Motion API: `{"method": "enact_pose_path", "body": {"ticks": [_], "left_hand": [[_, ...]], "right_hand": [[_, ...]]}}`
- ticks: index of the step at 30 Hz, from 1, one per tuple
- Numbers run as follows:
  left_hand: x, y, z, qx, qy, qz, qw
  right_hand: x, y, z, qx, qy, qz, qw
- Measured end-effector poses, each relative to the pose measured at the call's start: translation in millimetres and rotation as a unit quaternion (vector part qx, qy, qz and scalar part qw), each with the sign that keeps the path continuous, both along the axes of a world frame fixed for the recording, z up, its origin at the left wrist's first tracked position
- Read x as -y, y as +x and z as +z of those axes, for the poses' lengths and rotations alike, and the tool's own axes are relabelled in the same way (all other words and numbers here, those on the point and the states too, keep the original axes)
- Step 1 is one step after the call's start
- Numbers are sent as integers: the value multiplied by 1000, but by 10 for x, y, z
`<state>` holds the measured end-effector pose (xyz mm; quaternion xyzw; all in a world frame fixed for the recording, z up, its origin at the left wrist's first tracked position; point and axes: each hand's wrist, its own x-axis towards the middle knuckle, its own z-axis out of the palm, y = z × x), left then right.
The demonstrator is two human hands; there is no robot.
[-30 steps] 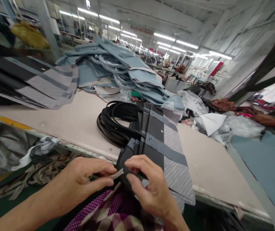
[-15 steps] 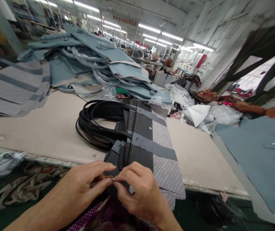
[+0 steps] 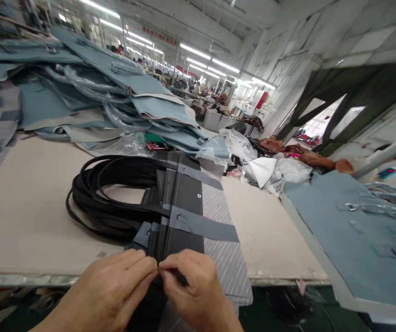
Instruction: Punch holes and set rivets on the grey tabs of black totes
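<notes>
My left hand is closed in a pinch at the near end of a stack of black-and-grey bag panels. Its fingertips meet those of my right hand, also pinched. Whatever sits between them is too small and covered to make out. The panels have grey straps across them, a small metal eyelet, and a printed lining at the right. Long black handles loop out from the stack to the left across the table.
Blue-grey bag pieces with plastic-wrapped handles are heaped behind. More blue panels overhang the right side. Clear plastic bags lie at the back right of the beige tabletop. Scraps lie below the table edge.
My left hand's fingers have closed in and its fingertips have come together with the right's. The thin brownish edge between them is now hidden. The view has swung right.
</notes>
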<state>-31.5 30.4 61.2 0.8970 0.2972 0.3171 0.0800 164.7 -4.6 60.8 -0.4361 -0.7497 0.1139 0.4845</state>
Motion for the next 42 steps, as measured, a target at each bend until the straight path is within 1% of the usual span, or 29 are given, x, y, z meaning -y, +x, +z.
{"method": "enact_pose_path", "body": {"ticks": [2, 4, 7, 9, 13, 15, 16, 17, 19, 21, 22, 23, 25, 28, 30, 32, 35, 37, 40, 42], "left_hand": [[-57, 93, -12, -13, 41, -21, 999], [-132, 203, -15, -14, 82, -37, 996], [-288, 370, -32, 18, 119, -32, 992], [-409, 455, -68, 53, 125, -16, 991], [-576, 530, -170, 110, 116, 13, 987], [-584, 530, -209, 132, 99, 14, 986], [-575, 524, -224, 143, 90, 8, 986], [-565, 513, -238, 151, 77, 1, 985], [-558, 480, -276, 162, 31, -11, 986], [-585, 432, -346, 168, -47, 7, 985], [-607, 405, -396, 172, -89, 27, 981], [-628, 380, -455, 179, -122, 48, 975], [-655, 339, -589, 203, -151, 87, 964], [-641, 316, -767, 238, -146, 121, 953], [-619, 321, -838, 248, -148, 129, 949], [-607, 328, -868, 253, -149, 125, 948], [-613, 321, -866, 255, -137, 122, 949], [-627, 304, -845, 249, -129, 121, 952], [-651, 287, -794, 236, -124, 101, 958], [-663, 294, -756, 241, -130, 97, 957]], "right_hand": [[-50, 59, 9, -12, -27, -16, 999], [-121, 128, 34, -54, -100, -43, 993], [-272, 228, 87, -133, -230, -83, 961], [-392, 265, 116, -153, -271, -95, 946], [-643, 273, 113, -127, -279, -86, 948], [-787, 320, 74, -114, -255, -101, 955], [-870, 375, 49, -123, -253, -117, 952], [-959, 452, 22, -146, -265, -134, 944], [-1150, 658, -26, -210, -318, -158, 911], [-1338, 880, -68, -264, -377, -153, 875], [-1422, 974, -88, -276, -392, -148, 865], [-1497, 1048, -109, -280, -400, -144, 861], [-1613, 1135, -156, -286, -417, -142, 851], [-1718, 1147, -228, -283, -438, -141, 841], [-1759, 1124, -265, -275, -447, -140, 840], [-1795, 1099, -296, -261, -454, -141, 840], [-1848, 1081, -358, -231, -468, -146, 840], [-1881, 1101, -420, -204, -483, -152, 838], [-1909, 1183, -503, -162, -495, -174, 836], [-1895, 1223, -506, -139, -482, -192, 844]]}}
